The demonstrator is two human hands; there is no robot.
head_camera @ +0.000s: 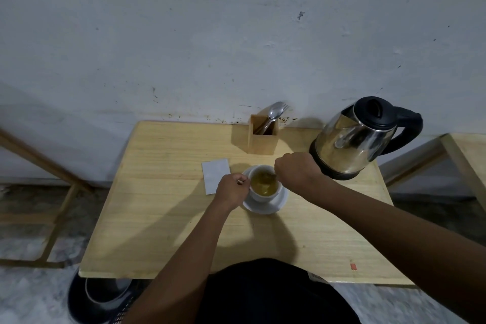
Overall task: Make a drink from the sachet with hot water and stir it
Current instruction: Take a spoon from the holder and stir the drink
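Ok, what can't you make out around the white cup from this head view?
- Spoon in the white cup: handle hidden inside the right hand; bowl blurred in the yellowish drink.
- Cup handle: covered by the left hand.
- White sachet: print too small, near corner behind the left hand.
- Steel kettle: water level unseen, lid shut.

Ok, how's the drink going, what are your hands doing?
Left hand steadying the cup on its saucer. Right hand holding a spoon in the yellowish drink. Sachet lying flat beside. Nothing in the way.

No readable text, label, brand or number is being shown; the red sticker (353, 266) on the table (163, 231) is illegible.
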